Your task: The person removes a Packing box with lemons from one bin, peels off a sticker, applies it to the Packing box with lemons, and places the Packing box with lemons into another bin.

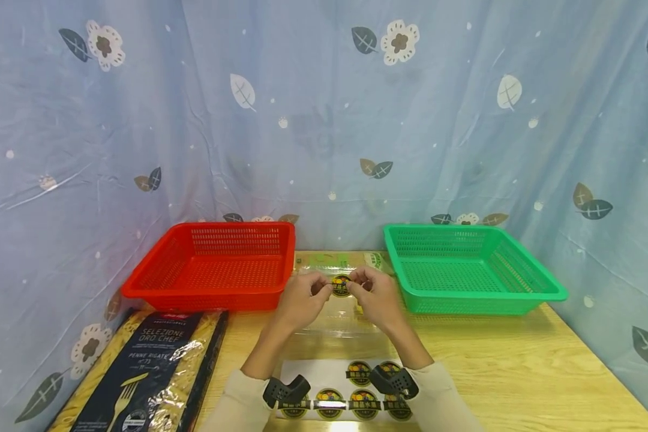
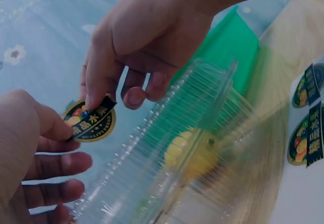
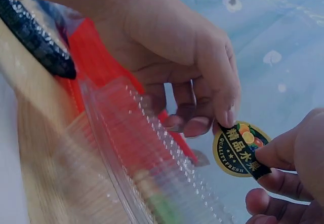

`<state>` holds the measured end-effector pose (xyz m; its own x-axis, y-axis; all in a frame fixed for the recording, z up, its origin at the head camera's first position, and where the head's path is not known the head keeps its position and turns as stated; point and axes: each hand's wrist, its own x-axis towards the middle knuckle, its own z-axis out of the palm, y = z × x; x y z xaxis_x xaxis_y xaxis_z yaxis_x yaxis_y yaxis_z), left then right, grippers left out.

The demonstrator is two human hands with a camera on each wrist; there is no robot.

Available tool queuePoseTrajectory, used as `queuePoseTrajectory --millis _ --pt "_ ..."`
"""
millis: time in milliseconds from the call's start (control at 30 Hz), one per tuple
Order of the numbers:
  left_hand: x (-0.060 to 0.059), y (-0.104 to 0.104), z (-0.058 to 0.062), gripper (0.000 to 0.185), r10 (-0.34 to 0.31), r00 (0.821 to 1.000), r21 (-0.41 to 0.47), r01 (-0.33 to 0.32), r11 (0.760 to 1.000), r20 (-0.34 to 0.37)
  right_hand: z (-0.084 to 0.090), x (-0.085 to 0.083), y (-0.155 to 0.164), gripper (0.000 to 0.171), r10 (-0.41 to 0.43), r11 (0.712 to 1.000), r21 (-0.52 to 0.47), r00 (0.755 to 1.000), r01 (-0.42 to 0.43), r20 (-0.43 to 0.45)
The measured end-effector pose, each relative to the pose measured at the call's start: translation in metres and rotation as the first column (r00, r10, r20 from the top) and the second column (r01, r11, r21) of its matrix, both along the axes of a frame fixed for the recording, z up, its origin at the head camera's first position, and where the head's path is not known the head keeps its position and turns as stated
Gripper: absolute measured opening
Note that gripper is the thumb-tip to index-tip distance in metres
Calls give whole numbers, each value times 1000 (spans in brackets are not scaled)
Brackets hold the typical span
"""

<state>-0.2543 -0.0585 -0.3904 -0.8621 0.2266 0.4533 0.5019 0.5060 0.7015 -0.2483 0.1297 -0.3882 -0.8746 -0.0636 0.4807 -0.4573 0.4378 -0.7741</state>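
Observation:
A round black-and-gold fruit sticker [image 1: 341, 286] is stretched between both hands. My left hand [image 1: 301, 297] pinches one end of its dark band between thumb and forefinger. At the opposite end, my right hand [image 1: 379, 295] pinches the band the same way. The sticker's printed face, with fruit and lettering, shows in the right wrist view. Below the hands is a clear plastic clamshell box [image 1: 324, 327], its lid edge ridged. Inside it lies a rounded yellow thing [image 2: 190, 153], blurred through the plastic.
A white sheet of matching stickers [image 1: 313, 378] lies in front of the box, partly under the wrists. A red basket [image 1: 210, 303] stands back left, a green basket [image 1: 480, 305] back right. A penne pasta bag [image 1: 156, 366] lies at left. A flowered curtain [image 1: 313, 120] hangs behind.

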Motion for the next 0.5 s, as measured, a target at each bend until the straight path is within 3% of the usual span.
queuePoseTrajectory --millis 300,500 --pt "-7 6 -7 10 170 985 -126 -170 977 -13 -6 -9 -5 5 -70 990 125 997 66 26" --pt "-8 9 -6 13 209 978 -195 -200 960 23 -10 -14 -6 7 -94 982 166 996 94 -10"
